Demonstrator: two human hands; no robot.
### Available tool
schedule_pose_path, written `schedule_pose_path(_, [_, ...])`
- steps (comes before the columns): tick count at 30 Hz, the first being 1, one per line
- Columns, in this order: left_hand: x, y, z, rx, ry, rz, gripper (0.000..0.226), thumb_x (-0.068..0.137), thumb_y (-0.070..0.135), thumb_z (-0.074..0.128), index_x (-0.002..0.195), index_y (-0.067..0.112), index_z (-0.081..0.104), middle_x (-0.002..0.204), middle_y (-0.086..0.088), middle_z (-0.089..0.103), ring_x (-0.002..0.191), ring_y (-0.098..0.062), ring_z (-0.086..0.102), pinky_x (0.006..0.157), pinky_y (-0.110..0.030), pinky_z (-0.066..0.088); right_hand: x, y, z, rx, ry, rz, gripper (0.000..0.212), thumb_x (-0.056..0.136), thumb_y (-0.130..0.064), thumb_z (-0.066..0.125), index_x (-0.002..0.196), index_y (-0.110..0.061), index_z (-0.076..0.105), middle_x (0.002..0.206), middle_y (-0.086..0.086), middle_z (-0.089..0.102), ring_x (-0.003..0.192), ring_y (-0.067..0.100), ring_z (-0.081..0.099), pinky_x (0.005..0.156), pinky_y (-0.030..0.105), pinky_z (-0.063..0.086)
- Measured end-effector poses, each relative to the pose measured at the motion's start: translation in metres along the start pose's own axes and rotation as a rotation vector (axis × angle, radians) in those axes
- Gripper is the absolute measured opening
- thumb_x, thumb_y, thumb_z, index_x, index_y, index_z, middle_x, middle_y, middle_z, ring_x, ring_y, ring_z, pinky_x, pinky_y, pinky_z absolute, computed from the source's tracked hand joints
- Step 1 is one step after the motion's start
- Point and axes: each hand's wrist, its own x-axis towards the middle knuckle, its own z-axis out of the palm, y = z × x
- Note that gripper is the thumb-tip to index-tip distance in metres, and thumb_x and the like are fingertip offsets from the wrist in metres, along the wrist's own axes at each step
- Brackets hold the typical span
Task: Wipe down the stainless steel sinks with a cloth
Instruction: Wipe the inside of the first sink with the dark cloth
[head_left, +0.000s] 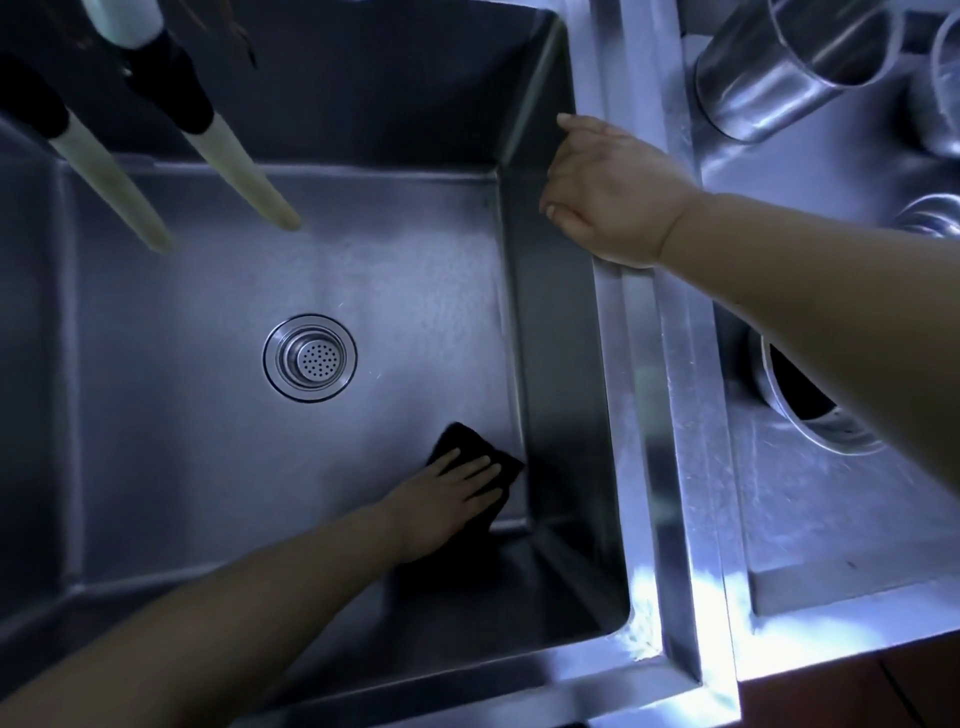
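Observation:
A deep stainless steel sink (208, 441) fills the left of the head view, with a round strainer drain (310, 357) in its floor. My left hand (447, 493) lies flat with straight fingers on a black cloth (467, 441), pressing it against the sink floor near the right wall. My right hand (608, 192) rests on the divider rim (639, 389) between the two sinks, its fingers curled over the rim's edge. A second sink (831, 519) lies to the right, its drain (810, 410) partly hidden by my right forearm.
Two pale spouts with black collars (228, 156) hang over the left sink's far side. Steel cups (779, 67) stand at the back right. The counter's front edge (831, 665) runs along the lower right.

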Motion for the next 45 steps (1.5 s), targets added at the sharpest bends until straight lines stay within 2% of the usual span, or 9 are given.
schedule_pose_path(6, [0.029,-0.014,0.015,0.192,0.105,0.051,0.063,0.081,0.063,0.033,0.135,0.033,0.047,0.144,0.000,0.045,0.133,-0.022,0.041,0.109,-0.057,0.021,0.001,0.009,0.014,0.037,0.039,-0.004,0.053,0.093,-0.031,0.024,0.094,-0.008,0.071,0.093,0.010,0.069,0.106,0.026,0.053,0.118,0.024,0.000])
schedule_pose_path(11, [0.061,-0.060,-0.012,0.168,0.147,-0.130,0.080,0.086,0.067,0.034,0.147,0.033,-0.007,0.151,0.000,-0.017,0.141,-0.021,-0.017,0.100,-0.053,-0.032,0.001,0.009,0.013,0.074,0.054,-0.002,0.045,0.093,-0.026,0.031,0.094,-0.007,0.072,0.092,0.010,0.070,0.105,0.027,0.055,0.119,0.027,0.004])
schedule_pose_path(17, [0.065,-0.131,-0.056,0.009,0.323,-0.553,0.082,0.087,0.067,0.029,0.146,0.032,-0.014,0.157,-0.001,-0.018,0.142,-0.022,-0.022,0.104,-0.051,-0.027,-0.002,0.005,0.006,0.106,0.036,0.005,0.049,0.093,-0.030,0.028,0.089,-0.010,0.072,0.087,0.008,0.069,0.100,0.025,0.057,0.120,0.028,0.005])
schedule_pose_path(22, [0.026,-0.119,-0.028,-0.073,0.338,-0.601,0.081,0.088,0.064,0.033,0.146,0.030,-0.014,0.154,0.000,-0.020,0.136,-0.020,-0.031,0.101,-0.047,-0.035,-0.003,0.002,0.000,0.111,0.021,0.008,0.050,0.092,-0.030,0.028,0.091,-0.008,0.073,0.089,0.010,0.070,0.100,0.026,0.058,0.119,0.030,0.008])
schedule_pose_path(26, [-0.026,-0.078,-0.003,-0.022,0.232,-0.443,0.092,0.065,0.058,0.072,0.142,0.020,0.038,0.149,-0.016,0.031,0.138,-0.034,0.028,0.106,-0.064,0.018,-0.003,-0.001,-0.005,0.073,0.021,-0.001,0.032,0.094,-0.017,0.044,0.093,-0.004,0.073,0.091,0.014,0.070,0.101,0.030,0.057,0.119,0.031,0.008])
schedule_pose_path(30, [-0.068,-0.064,0.001,-0.153,-0.041,-0.370,0.075,0.091,0.048,0.047,0.150,0.025,0.007,0.157,-0.006,-0.010,0.145,-0.026,-0.009,0.113,-0.054,-0.005,0.001,-0.010,-0.018,0.037,-0.062,0.051,0.026,0.091,-0.013,0.050,0.091,-0.003,0.074,0.090,0.015,0.071,0.099,0.031,0.057,0.117,0.031,0.010])
schedule_pose_path(36, [-0.176,-0.070,-0.028,-0.258,0.152,-0.551,0.047,0.096,0.033,0.044,0.141,0.026,0.038,0.150,0.000,0.035,0.141,-0.020,0.022,0.112,-0.032,0.022,0.022,-0.123,-0.004,0.349,-0.185,0.249,0.032,0.089,-0.030,0.052,0.115,-0.018,0.065,0.113,0.011,0.062,0.111,0.029,0.051,0.091,0.038,0.046])
schedule_pose_path(41, [-0.270,-0.088,-0.017,-0.321,0.238,-0.797,0.053,0.096,0.037,0.044,0.145,0.022,0.031,0.138,-0.007,0.049,0.125,-0.024,0.046,0.103,-0.032,0.036,0.020,-0.257,0.070,0.660,-0.522,0.082,0.057,0.100,-0.035,0.039,0.150,-0.015,0.021,0.159,0.008,0.013,0.145,0.022,0.011,0.116,0.032,0.013])
schedule_pose_path(45, [-0.291,-0.097,0.003,-0.261,0.181,-0.858,0.058,0.096,0.038,0.043,0.147,0.020,0.024,0.139,-0.008,0.049,0.124,-0.026,0.047,0.099,-0.032,0.036,0.024,-0.311,0.113,0.582,-0.464,0.124,0.078,0.098,-0.051,0.032,0.149,-0.014,-0.013,0.154,0.014,-0.024,0.142,0.030,-0.024,0.114,0.040,-0.016])
